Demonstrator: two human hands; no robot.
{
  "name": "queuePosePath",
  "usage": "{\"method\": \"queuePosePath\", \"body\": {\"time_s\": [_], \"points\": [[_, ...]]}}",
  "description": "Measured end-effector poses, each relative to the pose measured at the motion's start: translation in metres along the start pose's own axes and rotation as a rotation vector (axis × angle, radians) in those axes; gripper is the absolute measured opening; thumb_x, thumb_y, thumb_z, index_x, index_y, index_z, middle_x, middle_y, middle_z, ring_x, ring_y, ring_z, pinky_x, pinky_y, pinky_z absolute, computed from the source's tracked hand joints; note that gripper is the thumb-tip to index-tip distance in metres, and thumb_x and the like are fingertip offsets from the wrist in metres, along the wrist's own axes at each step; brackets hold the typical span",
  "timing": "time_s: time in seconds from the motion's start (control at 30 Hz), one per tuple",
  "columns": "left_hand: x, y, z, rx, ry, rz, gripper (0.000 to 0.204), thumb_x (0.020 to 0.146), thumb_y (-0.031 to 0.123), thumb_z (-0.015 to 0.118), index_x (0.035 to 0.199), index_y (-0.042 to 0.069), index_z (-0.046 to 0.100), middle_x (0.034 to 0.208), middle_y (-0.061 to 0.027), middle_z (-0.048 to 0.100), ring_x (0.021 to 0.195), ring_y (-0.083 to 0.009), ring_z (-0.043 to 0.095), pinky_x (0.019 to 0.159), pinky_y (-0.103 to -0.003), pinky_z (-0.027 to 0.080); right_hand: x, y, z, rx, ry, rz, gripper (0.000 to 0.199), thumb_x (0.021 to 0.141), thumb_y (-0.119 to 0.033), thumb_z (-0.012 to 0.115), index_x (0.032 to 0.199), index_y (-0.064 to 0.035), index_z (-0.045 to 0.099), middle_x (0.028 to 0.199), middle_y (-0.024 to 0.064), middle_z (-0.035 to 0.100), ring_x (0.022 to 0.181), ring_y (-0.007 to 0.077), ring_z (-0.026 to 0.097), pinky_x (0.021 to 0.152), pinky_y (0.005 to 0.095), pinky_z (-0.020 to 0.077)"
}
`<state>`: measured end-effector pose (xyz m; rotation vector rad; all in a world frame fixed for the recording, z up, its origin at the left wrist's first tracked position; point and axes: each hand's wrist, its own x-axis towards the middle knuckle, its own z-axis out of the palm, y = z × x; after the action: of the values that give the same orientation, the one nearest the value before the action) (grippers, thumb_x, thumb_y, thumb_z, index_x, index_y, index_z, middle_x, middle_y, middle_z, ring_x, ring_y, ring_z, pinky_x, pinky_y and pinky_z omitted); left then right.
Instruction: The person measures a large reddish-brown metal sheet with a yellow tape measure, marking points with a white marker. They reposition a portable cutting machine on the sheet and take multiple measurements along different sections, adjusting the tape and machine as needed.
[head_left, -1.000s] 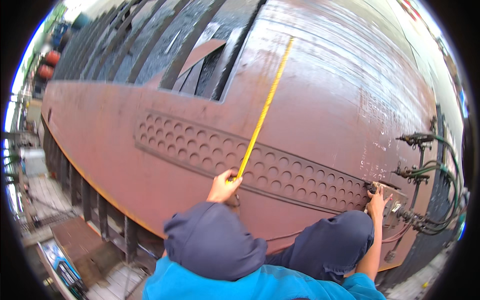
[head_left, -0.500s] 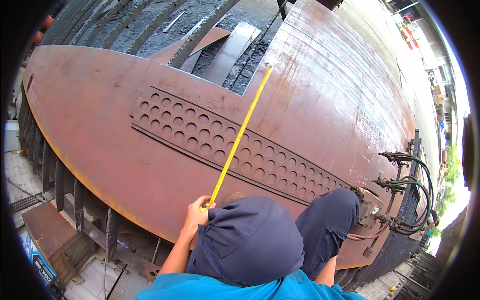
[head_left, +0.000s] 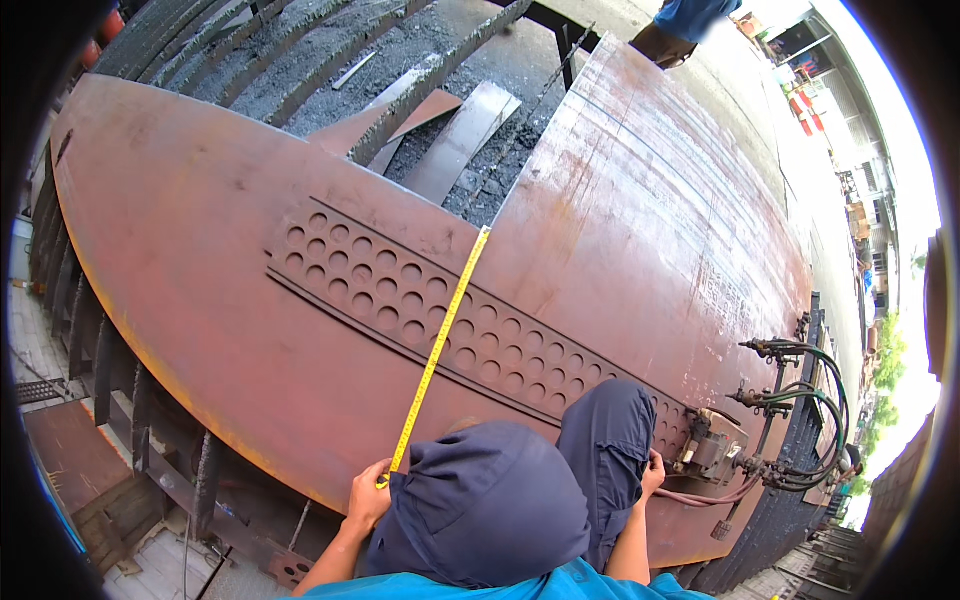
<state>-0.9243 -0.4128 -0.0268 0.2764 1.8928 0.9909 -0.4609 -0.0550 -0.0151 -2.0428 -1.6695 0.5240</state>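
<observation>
The person's left hand [head_left: 369, 496] pinches the near part of a flat yellow measuring tape [head_left: 437, 345]; tape runs forward from grip, across a brown perforated metal track [head_left: 548, 375], to the reddish-brown steel plate [head_left: 200, 260] notch corner. Right hand [head_left: 652, 476] beside navy-trousered knee [head_left: 608, 425]; closure cannot be told.

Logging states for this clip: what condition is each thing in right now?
Steel plate, lying on slats, notched at the far side
Yellow measuring tape, drawn out to the notch's corner
Left hand, closed on the tape's near end
Right hand, at the bent right knee; grip unclear
Perforated track, flat on the plate
Boxy machine, standing at the track's right end
Torches, mounted beside the machine, no flame visible
</observation>
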Motion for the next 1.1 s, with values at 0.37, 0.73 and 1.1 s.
{"method": "queuePosePath", "body": {"time_s": [0.37,0.73,1.1], "points": [[-0.02,0.079,-0.006,0.126,-0.027,-0.019,0.03,0.098,0.027,0.058,0.104,-0.002,0.067,0.097,-0.0207,0.07,0.096,-0.0359,0.066,0.092,-0.046,0.053,0.012,0.018,0.031,0.052,0.057,-0.104,0.034,0.08,0.01,0.05,0.098,-0.0016,0.075,0.085,0.0101,0.076,0.08,0.0163,0.073,0.078,0.0293,0.055],[-0.017,0.05,-0.014,0.171,-0.034,-0.012,0.037,0.095,0.019,0.057,0.126,0.001,0.067,0.126,-0.0251,0.068,0.122,-0.0391,0.063,0.103,-0.044,0.049,0.004,0.012,0.019,0.135,0.08,-0.08,0.031,0.082,0.008,0.049,0.099,0.0011,0.075,0.089,0.0128,0.075,0.079,0.0219,0.072,0.076,0.0328,0.0548],[-0.009,0.087,-0.021,0.186,-0.127,-0.059,0.032,0.096,0.016,0.054,0.12,-0.002,0.067,0.118,-0.0268,0.07,0.112,-0.042,0.065,0.096,-0.045,0.05,-0.072,0.003,0.0,0.138,0.175,-0.082,0.026,0.09,0.003,0.049,0.105,0.0005,0.07,0.098,0.0133,0.07,0.086,0.0228,0.067,0.076,0.0332,0.0515]]}}
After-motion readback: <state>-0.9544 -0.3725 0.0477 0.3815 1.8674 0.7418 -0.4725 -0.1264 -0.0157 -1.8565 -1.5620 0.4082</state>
